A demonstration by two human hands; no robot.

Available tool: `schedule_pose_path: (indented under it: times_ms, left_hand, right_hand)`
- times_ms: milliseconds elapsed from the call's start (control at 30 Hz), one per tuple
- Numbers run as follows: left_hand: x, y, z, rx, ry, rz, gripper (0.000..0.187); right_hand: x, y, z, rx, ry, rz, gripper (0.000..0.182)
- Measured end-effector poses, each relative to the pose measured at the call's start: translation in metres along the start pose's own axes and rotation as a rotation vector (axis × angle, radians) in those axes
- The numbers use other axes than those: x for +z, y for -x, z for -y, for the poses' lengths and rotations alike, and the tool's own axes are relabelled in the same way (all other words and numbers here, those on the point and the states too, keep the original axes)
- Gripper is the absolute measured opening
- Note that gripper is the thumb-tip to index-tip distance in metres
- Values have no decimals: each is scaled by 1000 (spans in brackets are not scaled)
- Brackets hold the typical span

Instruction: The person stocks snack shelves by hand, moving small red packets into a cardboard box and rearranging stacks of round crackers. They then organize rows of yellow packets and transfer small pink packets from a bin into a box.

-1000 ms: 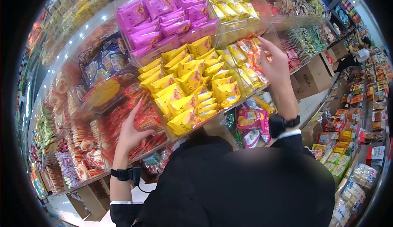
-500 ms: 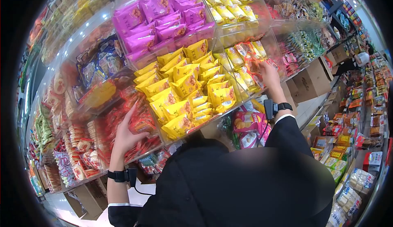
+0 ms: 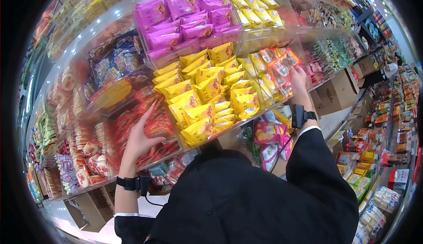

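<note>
Gripping a small bunch of red-and-clear snack packets point(image 3: 282, 70), perhaps three or four, count unclear, in the right hand point(image 3: 298, 80), fingers closed around them above the clear bin point(image 3: 264, 74) of yellow and red packets. Resting flat and spread on red packets point(image 3: 156, 127) in the lower bin: the left hand point(image 3: 140, 140). Lifted since half a second ago, the right hand then reaching low into that bin; left hand staying put. One black band on each wrist.

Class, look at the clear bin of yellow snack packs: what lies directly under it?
Under the yellow pack bin sit pink snack bags on a lower shelf. The person's dark sleeve and shoulder cover whatever lies further down.
</note>
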State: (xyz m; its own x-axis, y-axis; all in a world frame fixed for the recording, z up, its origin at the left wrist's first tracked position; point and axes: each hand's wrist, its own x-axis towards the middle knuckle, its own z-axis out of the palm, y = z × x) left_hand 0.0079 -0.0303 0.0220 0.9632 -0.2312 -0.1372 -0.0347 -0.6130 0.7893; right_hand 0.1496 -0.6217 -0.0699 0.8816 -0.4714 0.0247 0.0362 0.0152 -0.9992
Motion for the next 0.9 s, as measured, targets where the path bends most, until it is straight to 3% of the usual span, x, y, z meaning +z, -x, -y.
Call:
schedule_pose_path:
  times_ms: [33,100,233,333,633,700,767,833,900]
  left_hand:
    - [0,-1,1,7,-5,3,105]
    - [-1,0,-1,11,-9,0,105]
    - [-2,0,0,-17,13,15,106]
    - [-3,0,-1,-28,12,23,106]
    - [-3,1,6,122,-11,-8,103]
    - [-5,1,6,107,1,11,103]
    - [-4,1,13,141,-17,-1,103]
    - [-3,2,16,141,-4,-21,104]
    - [-4,3,12,101,-27,-3,104]
  right_hand:
    - [3,-3,-1,-22,236,-112,21]
    - [6,-1,4,-58,247,-147,21]
    - [22,22,53,-53,-28,-44,14]
    - [65,72,107,-19,-244,68,23]
    - [170,203,143,64,-529,670,20]
    - [188,213,123,-98,-544,1016,17]
    - [210,230,120,-81,-490,1068,20]
    - [229,239,112,-176,-381,1254,16]
    - [242,254,111,-129,-293,1256,13]
